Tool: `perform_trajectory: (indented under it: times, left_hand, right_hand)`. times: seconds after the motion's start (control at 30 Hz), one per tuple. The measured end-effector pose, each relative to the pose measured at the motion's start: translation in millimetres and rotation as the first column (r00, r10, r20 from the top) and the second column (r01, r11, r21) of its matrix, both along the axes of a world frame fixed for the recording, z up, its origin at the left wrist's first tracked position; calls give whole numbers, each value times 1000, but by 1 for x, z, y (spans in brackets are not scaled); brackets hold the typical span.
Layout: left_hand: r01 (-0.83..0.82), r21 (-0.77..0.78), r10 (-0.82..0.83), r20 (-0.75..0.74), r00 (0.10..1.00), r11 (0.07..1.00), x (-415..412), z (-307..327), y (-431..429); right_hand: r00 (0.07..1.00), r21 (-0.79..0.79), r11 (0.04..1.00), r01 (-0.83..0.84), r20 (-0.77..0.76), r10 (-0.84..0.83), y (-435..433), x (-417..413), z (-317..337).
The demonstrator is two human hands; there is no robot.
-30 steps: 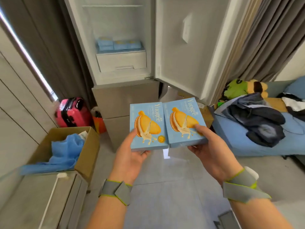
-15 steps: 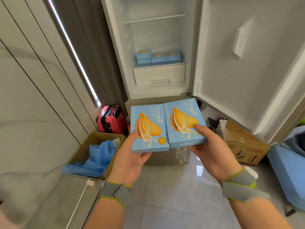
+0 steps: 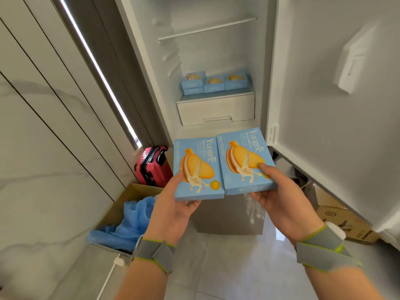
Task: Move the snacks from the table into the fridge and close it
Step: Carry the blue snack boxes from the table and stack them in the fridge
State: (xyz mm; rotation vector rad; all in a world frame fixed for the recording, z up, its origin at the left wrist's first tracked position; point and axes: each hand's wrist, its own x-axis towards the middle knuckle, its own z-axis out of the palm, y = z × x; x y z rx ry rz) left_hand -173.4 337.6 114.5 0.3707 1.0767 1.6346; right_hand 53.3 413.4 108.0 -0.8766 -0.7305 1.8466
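A: Containers first. What is the status of the fridge (image 3: 194, 57)?

B: The fridge door (image 3: 324, 83) is swung open to the right. Inside, a ledge above the white drawer (image 3: 216, 110) carries the stored boxes (image 3: 214, 84). I count four blue ones. Two are stacked at the left and two sit singly beside them. The wire shelf (image 3: 205, 29) higher up carries nothing I can see.

A: Other containers?

B: There are two on the floor. An open carton (image 3: 121, 204) at the left holds crumpled blue sheeting (image 3: 134, 221). A closed carton (image 3: 344, 221) sits under the door. A red suitcase (image 3: 151, 167) stands upright behind the open carton.

A: How many snacks are in hand?

B: Two, both flat blue biscuit boxes, held face up with their long edges touching. They sit in front of the fridge, below the drawer level and outside the compartment.

A: Hand pose?

B: The left hand (image 3: 171, 211) grips the left box (image 3: 198, 169) at its near left corner, with the thumb on the top face and the fingers curled beneath. The right hand (image 3: 285, 202) grips the right box (image 3: 244, 161) the same way at its near right corner, with the thumb lying over the printed biscuit. Both forearms reach forward, and each wrist wears a grey strap (image 3: 154, 252).
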Motion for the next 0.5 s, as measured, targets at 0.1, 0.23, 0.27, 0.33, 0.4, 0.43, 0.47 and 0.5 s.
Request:
perform_trajectory:
  times: [0.1,0.23,0.27,0.33,0.4,0.43,0.47,0.5]
  left_hand:
    - [-17,-10,17,17,1000,1000,-15,-5,31]
    - [-19,-11,20,30,999,1000,-53,-14,88]
    - [-10,-8,10,48,999,1000,-63,-15,101]
    - [6,-10,-6,77,997,1000,-82,-17,129]
    - [6,-7,-6,91,996,1000,-96,-15,152]
    - [11,-2,-11,104,995,1000,-106,-15,166]
    - [17,-6,-16,106,994,1000,-114,-15,180]
    - [33,-5,-33,104,994,999,-124,-16,198]
  right_hand:
    - [1000,2,1000,4,18,-4,31,-15,0]
    - [998,13,1000,14,62,-15,86,-52,3]
    - [998,14,1000,18,63,-19,98,-61,4]
    - [998,23,1000,16,68,-17,124,-77,9]
    - [997,42,999,0,74,-3,141,-90,16]
    - [997,51,999,3,81,-7,153,-98,17]
    - [996,56,998,10,84,-15,163,-106,20]
    - [995,62,998,26,93,-32,177,-114,22]
